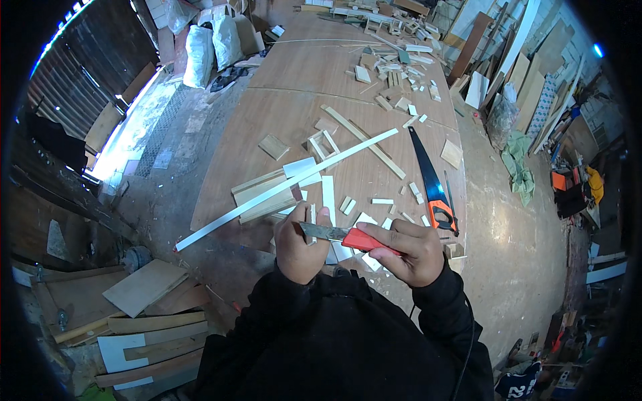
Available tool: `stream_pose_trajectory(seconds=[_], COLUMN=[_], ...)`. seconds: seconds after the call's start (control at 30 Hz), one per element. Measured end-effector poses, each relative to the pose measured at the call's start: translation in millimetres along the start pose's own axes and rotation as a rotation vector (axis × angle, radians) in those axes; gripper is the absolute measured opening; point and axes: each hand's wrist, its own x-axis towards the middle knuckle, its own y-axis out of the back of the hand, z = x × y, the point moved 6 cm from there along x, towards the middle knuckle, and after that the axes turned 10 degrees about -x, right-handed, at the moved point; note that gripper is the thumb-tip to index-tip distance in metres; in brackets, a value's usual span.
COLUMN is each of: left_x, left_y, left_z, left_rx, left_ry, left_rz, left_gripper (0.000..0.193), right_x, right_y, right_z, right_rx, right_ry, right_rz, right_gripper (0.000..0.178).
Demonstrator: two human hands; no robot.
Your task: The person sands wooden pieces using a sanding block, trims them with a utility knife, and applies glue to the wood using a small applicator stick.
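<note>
Your right hand point(416, 250) grips the red-handled, grey-bladed knife point(358, 240) near the brown wooden table point(234, 147); your left hand point(296, 248) pinches a small pale wooden strip point(312, 215) by the blade, where a slip could cut that thumb

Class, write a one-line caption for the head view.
Right hand grips a red-handled metal blade; left hand holds a small pale wooden piece.

The left hand point(297, 248) partly hides a wooden piece point(312, 216), the right hand point(413, 250) part of a red-handled knife point(354, 238).
</note>
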Motion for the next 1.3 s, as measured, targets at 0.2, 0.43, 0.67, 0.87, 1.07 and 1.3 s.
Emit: stream_pose_trajectory(seconds=[0.2,0.43,0.67,0.87,1.07,1.3], left_x=[-17,-2,3,3,1,-25], left_y=[-11,-4,-5,-1,1,-2], left_z=[33,-7,12,18,14,75], left_rx=[-0.117,-0.338,-0.224,-0.064,-0.067,-0.313], left_ry=[-0.185,0.259,0.08,-0.02,0.016,-0.163], left_rz=[-0.093,-0.164,-0.052,-0.061,-0.052,-0.238], left_gripper=[0.015,0.019,0.017,0.02,0.024,0.017], right_x=[9,9,5,2,3,10], right_y=[-25,17,25,16,10,-43], right_z=[42,42,0,-2,-1,79], right_rx=[-0.513,0.21,0.119,0.014,-0.023,-0.41], right_ry=[-0.093,-0.221,-0.039,-0.006,0.023,-0.191], right_rz=[0.097,0.26,-0.005,-0.011,-0.035,-0.116], right_gripper=[0.033,0.031,0.035,0.035,0.038,0.03])
